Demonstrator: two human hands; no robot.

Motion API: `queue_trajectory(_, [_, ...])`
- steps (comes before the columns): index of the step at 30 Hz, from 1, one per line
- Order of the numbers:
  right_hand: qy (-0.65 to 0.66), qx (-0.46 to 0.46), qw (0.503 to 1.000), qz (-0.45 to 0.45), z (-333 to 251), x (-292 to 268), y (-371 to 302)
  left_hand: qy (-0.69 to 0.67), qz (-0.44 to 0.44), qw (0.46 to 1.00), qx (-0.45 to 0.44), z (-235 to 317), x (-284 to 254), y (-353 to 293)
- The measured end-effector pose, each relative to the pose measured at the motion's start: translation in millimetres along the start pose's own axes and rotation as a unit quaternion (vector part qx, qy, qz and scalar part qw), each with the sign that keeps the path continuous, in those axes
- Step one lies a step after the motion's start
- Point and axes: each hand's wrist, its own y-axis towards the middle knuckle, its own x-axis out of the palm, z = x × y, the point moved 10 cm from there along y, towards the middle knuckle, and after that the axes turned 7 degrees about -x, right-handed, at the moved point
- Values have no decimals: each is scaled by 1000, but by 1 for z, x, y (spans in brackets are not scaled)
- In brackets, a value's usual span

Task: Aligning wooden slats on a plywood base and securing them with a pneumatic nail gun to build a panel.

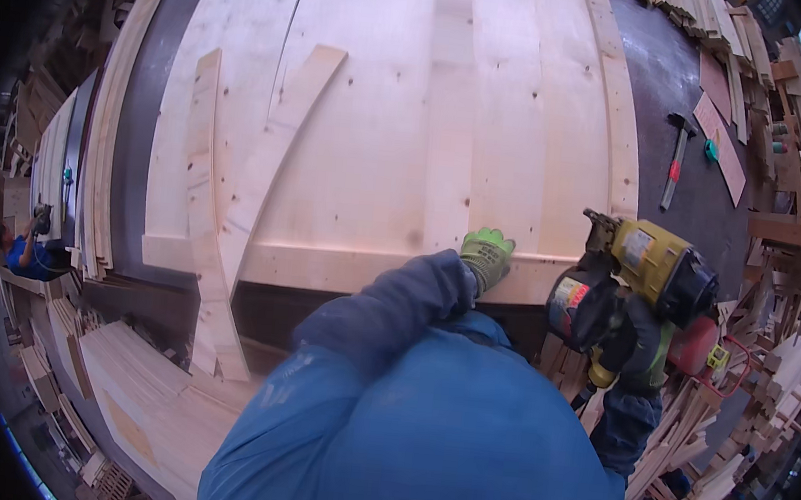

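A yellow and black coil nail gun [647, 257] is held up at the right of the panel, with my right hand [645, 343] wrapped round its handle. Its round magazine [579, 304] faces left, above the panel's near right corner. My left hand [486, 259], in a green glove, sits on the long wooden strip [342, 269] along the panel's near edge. The fingers of that hand are curled over the strip's far side. Pale wood boards make up the panel [371, 152], and a second strip [614, 97] runs along its right side.
Two loose boards [286, 145] [204, 157] cross over the panel's left part and overhang its near edge. On the dark table at right lie a hammer [677, 160] and a green tape measure [711, 151]. Stacked timber surrounds the table. Another person [30, 256] works at far left.
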Motion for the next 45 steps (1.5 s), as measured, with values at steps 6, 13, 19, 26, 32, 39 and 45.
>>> queue_trajectory(6, [203,79,973,78,13,-72,44,59,6,997,40,18,-34,32])
queue_trajectory(13, [348,158,916,125,79,-69,193,-90,319,942,-59,-103,-265,184])
queue_trajectory(19, [395,266,879,10,192,25,346,9,336,942,-14,-151,-416,395])
queue_trajectory(26, [446,299,843,-40,246,87,444,126,375,911,117,-174,-447,599])
queue_trajectory(32, [451,273,850,-3,256,89,457,141,409,894,118,-175,-421,654])
queue_trajectory(39, [417,276,866,-11,250,78,434,90,488,863,91,-161,-458,613])
queue_trajectory(45, [420,263,867,-45,244,102,423,85,487,850,-181,-384,-467,542])
